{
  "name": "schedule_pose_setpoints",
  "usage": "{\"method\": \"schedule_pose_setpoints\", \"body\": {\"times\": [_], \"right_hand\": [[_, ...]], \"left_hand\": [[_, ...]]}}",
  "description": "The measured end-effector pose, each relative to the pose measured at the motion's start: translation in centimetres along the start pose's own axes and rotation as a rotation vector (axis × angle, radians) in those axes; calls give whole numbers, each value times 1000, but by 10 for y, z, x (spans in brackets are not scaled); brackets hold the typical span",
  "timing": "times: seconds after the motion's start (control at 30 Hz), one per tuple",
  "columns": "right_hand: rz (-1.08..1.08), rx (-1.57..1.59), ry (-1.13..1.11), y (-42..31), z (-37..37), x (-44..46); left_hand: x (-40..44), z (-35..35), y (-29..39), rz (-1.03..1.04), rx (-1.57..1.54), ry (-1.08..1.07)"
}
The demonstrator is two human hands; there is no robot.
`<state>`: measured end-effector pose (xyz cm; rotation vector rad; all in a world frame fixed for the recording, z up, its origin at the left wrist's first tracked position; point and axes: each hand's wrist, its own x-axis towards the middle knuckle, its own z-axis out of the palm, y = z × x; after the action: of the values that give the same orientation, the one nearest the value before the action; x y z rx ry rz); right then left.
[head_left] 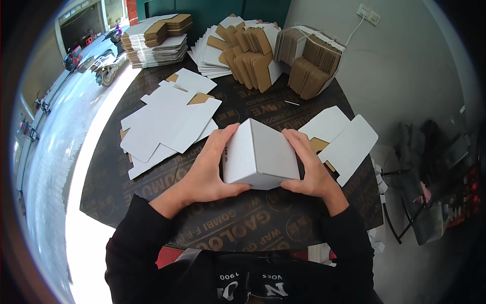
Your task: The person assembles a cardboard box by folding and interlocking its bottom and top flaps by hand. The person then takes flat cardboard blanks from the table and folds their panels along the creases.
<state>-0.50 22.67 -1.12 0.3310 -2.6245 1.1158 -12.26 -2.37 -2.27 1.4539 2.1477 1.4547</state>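
A closed white box (pixel 273 152) is held tilted between my two hands above the dark printed table (pixel 217 218). My left hand (pixel 205 172) wraps round its left side, thumb at the lower edge and fingers at the upper left. My right hand (pixel 314 169) grips the right side the same way. Small dark print shows on the box's left face. Flat white cardboard blanks (pixel 167 116) lie to the left of the box, and another unfolded white piece (pixel 349 147) with brown parts lies just beyond my right hand.
Along the table's back stand a stack of flat cartons (pixel 157 43), a fanned pile (pixel 248 53) and a strapped bundle (pixel 311 61). A small white strip (pixel 292 103) lies before the bundle. A dark chair (pixel 420 187) stands at the right; a motorbike (pixel 106 66) is parked outside, left.
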Motion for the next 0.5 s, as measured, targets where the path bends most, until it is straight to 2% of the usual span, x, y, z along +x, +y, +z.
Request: {"method": "schedule_pose_setpoints", "body": {"times": [0.03,0.2,0.4,0.5], "right_hand": [[-29,-72,-11,-3,0,0],[-52,-117,-37,-6,4,-4],[-86,-8,16,-1,4,-5],[126,544,-75,29,4,-12]], "left_hand": [[0,-1,2,35,85,-5],[-2,-3,5,109,111,0],[-3,3,1,107,-8,85],[-2,2,-3,117,-248,94]]}}
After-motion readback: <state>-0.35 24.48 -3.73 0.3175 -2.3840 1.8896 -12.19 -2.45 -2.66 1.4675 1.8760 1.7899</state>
